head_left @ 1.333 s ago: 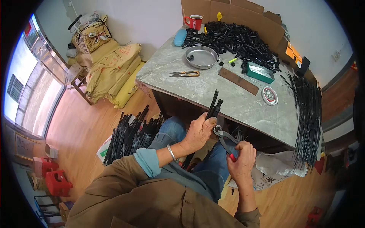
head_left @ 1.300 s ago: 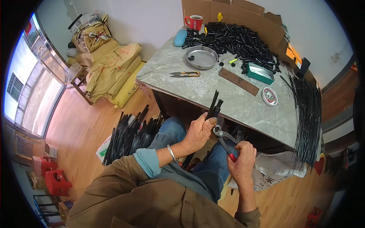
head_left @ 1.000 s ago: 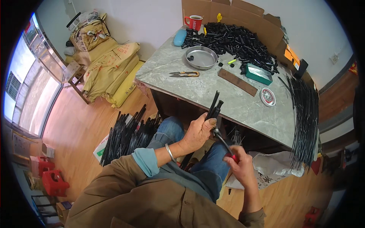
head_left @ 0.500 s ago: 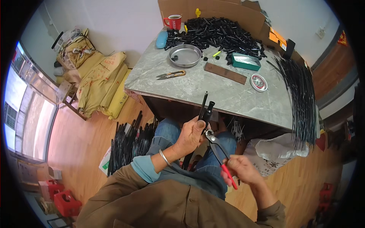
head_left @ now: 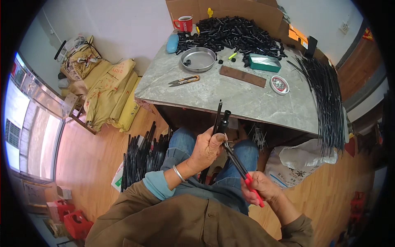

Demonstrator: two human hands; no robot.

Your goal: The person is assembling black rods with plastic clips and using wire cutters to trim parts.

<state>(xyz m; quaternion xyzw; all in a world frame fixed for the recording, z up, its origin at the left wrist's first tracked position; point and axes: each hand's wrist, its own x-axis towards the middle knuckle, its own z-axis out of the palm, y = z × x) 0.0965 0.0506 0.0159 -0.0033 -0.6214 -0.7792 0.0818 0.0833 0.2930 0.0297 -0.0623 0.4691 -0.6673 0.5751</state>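
Observation:
In front of the table edge, above my lap, my left hand (head_left: 207,150) is closed around black parts. A thin black rod (head_left: 217,118) and a thicker black tube (head_left: 225,120) with a flared end stick up side by side from its fingers. My right hand (head_left: 262,188) grips a pair of pincers (head_left: 236,159) by the red handles, which are pressed together. Their dark jaws reach up to the left thumb, beside the base of the tube. What the jaws bite on is hidden there.
The grey table (head_left: 197,94) holds a heap of black parts (head_left: 236,35), a round metal tray (head_left: 210,66), thread snips (head_left: 185,81), a brown bar (head_left: 242,77), a green box (head_left: 265,68) and black rods (head_left: 323,103). More rods (head_left: 142,162) stand by my left leg.
The pincers' handles, spread apart before, are now squeezed together. Their jaws have turned and lie closer against the left thumb. The left hand still holds the rod and tube.

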